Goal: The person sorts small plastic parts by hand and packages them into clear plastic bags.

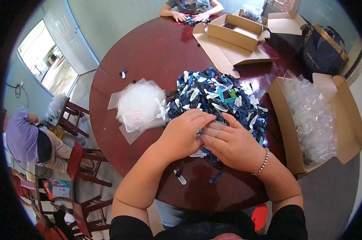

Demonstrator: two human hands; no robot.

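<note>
My left hand [184, 134] and my right hand [236, 147] meet over a heap of snap hair clips [213, 90] in dark blue, black, white and some teal. A small clear plastic bag [216, 127] shows between them, with the fingers of both hands closed around it. Whatever is inside the bag is hidden by my fingers. Left of the heap lies a stack of flat clear bags [140, 105]. Near my wrists, a white hair clip [180, 177] and a dark blue one [216, 177] lie loose on the table.
The round dark red table [121, 60] carries an open cardboard box [287, 132] of filled clear bags at right. Another open carton [237, 34] stands at the back. Across the table, a person's hands [191, 17] touch more clips. A dark paper bag [323, 50] stands far right.
</note>
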